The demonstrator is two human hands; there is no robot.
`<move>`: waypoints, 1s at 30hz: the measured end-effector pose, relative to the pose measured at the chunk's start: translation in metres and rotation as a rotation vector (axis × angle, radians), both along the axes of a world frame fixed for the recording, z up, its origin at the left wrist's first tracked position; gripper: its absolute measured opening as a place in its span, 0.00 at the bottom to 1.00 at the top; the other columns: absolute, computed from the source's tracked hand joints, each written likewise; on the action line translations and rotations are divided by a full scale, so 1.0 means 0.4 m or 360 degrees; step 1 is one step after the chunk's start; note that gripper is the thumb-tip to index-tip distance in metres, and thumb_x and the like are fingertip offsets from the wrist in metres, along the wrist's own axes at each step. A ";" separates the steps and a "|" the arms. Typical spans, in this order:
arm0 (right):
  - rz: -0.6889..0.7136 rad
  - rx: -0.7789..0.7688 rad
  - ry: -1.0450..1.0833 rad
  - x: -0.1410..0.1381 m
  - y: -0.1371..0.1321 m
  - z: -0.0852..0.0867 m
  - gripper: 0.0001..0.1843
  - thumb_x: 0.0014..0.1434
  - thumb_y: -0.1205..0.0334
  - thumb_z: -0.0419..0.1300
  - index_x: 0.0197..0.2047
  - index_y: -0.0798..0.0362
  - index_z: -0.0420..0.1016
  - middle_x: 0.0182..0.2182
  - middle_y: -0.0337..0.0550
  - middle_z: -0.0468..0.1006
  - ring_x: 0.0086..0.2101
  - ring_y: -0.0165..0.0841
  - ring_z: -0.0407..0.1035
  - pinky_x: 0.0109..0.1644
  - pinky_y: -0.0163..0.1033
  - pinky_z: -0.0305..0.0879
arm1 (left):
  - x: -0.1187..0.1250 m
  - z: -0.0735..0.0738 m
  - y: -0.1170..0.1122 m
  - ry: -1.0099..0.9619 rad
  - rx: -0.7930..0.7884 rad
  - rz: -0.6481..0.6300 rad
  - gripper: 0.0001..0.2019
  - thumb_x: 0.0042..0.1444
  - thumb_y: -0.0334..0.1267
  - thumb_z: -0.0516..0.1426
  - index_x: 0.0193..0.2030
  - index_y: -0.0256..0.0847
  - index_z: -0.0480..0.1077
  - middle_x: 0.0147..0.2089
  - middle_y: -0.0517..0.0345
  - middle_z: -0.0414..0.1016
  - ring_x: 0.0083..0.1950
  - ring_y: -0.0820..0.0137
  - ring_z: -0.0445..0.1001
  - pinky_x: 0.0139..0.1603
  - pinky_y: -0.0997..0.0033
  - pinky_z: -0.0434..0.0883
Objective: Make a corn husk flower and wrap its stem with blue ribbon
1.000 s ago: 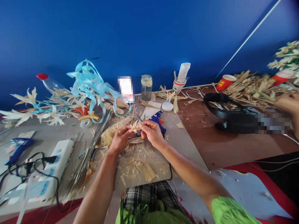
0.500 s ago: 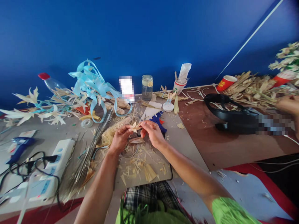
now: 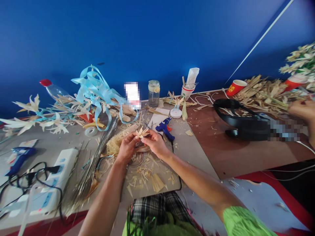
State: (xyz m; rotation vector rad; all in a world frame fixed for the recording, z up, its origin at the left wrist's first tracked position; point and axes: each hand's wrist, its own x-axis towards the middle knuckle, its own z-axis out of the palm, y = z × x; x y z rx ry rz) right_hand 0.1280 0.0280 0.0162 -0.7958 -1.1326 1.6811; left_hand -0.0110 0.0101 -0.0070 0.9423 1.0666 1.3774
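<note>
Between my two hands, above the middle of the table, is a small pale corn-husk flower (image 3: 142, 132) with pointed petals. My left hand (image 3: 128, 145) pinches it low on its left side. My right hand (image 3: 157, 143) is closed on its lower right, with the fingertips close to those of the left. The flower's base is hidden by my fingers. Just behind my right hand lies a blue glue gun (image 3: 165, 128). A tan fibrous mesh roll (image 3: 116, 141) is beside my left hand. Husk scraps (image 3: 157, 183) are strewn on the table below.
A bundle of thin wires (image 3: 94, 164), a white power strip (image 3: 57, 178) and a second blue glue gun (image 3: 21, 159) lie left. Behind stand a glass jar (image 3: 154, 93) and blue ribbon (image 3: 94, 87). Right are a black headset (image 3: 246, 123) and another person's hand (image 3: 301, 111).
My right hand has shifted slightly left and down, closer to my left hand. The flower has turned, so its petals now fan upward.
</note>
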 end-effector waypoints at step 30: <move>0.0142 0.0213 0.0026 0.069 0.044 0.017 0.16 0.49 0.53 0.64 0.40 0.52 0.75 0.32 0.40 0.74 0.32 0.29 0.66 0.38 0.34 0.62 | 0.017 0.007 -0.008 0.0139 0.0079 0.0040 0.09 0.47 0.41 0.63 0.34 0.39 0.72 0.30 0.61 0.73 0.30 0.75 0.68 0.36 0.74 0.64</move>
